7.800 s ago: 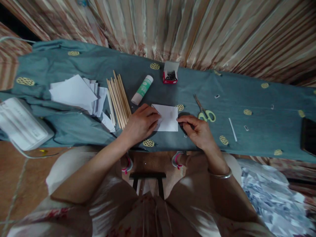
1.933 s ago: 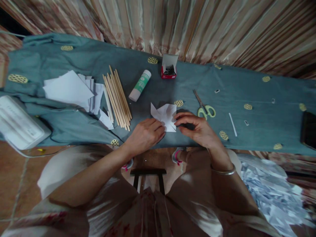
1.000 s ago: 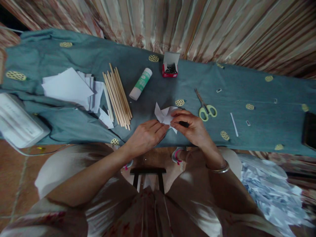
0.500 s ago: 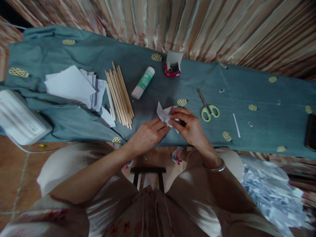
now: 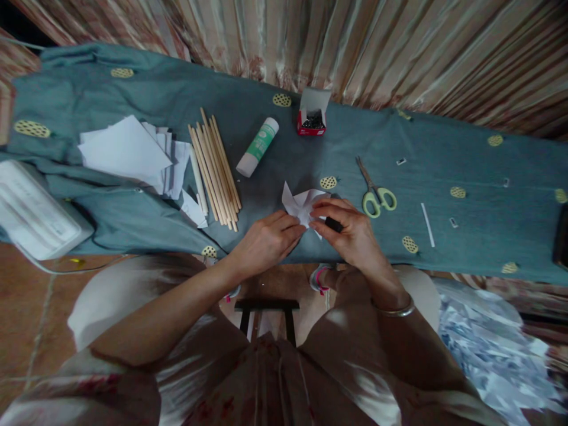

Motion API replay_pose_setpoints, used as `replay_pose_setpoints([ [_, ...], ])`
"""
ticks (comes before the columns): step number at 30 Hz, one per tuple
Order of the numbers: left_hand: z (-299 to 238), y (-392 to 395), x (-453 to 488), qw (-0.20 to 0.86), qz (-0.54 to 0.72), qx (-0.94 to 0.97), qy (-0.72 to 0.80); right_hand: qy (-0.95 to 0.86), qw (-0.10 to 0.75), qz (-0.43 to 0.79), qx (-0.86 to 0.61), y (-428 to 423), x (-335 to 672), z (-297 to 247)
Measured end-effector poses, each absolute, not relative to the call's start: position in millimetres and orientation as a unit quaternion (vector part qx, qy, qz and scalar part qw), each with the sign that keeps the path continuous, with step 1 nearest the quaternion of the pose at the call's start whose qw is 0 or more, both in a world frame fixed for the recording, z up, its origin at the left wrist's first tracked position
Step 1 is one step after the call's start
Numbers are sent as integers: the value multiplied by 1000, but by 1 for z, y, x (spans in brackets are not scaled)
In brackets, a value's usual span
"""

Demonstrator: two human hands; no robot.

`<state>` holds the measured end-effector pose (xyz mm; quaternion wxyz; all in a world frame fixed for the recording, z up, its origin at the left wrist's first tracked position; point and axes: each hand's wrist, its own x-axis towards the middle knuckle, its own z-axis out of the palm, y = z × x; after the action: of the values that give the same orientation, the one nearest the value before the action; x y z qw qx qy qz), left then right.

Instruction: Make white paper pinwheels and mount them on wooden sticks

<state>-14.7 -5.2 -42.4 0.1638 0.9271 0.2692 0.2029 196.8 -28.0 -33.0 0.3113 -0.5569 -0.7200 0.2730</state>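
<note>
A small white paper piece (image 5: 299,203), cut and folded into pointed flaps, lies near the front edge of a table covered with a teal cloth (image 5: 399,136). My left hand (image 5: 266,242) presses on its lower left side with curled fingers. My right hand (image 5: 348,228) pinches a flap of the paper at its middle, fingers closed on it. A silver bangle (image 5: 394,309) circles my right wrist.
Green-handled scissors (image 5: 375,195) lie right of the paper. A bundle of wooden sticks (image 5: 215,168), a green glue stick (image 5: 257,147) and a small red box of pins (image 5: 312,118) lie behind. A stack of white paper (image 5: 128,154) sits at the left. Striped curtains hang behind.
The flat white square has become a shape with pointed flaps. My right hand came over its middle and folded a flap inward. My left hand slid to its lower edge.
</note>
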Motion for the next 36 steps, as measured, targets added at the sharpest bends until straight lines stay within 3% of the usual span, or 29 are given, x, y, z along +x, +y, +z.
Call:
replay_pose_setpoints([
  [9, -47, -4, -14, 240, 241, 896, 286, -743, 284, 258, -548, -29, 196, -36],
  [36, -47, -2, -13, 239, 234, 894, 298, -774, 251, 200, -546, -30, 190, -34],
])
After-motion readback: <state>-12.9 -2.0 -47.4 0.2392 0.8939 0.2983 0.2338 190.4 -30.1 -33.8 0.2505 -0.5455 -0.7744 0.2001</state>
